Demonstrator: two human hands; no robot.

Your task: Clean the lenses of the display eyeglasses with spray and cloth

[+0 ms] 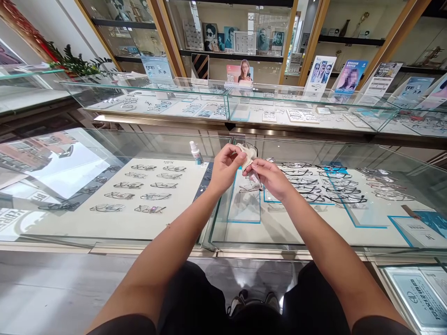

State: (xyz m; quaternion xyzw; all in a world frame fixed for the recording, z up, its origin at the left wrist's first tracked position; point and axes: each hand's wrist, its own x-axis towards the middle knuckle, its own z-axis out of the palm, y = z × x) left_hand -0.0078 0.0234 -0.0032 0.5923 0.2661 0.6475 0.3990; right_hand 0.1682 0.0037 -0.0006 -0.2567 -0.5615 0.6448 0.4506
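Observation:
My left hand [226,166] is closed, pinching a cream-coloured cloth [249,152] above the glass counter. Close beside it, my right hand [270,177] has its thumb and fingers pressed together at the cloth's lower edge. A thin dark-rimmed pair of eyeglasses [257,150] shows partly around the cloth, between both hands; the cloth and fingers hide most of it. Behind my left hand, a small white spray bottle [196,153] with a blue-and-white label stands upright on the counter.
Under the glass counter [216,242] lie rows of eyeglasses on a cream panel [185,218] at left and several dark frames [310,184] at right. A second glass showcase [226,100] with advertising cards [319,74] runs behind. A potted plant [82,63] stands at far left.

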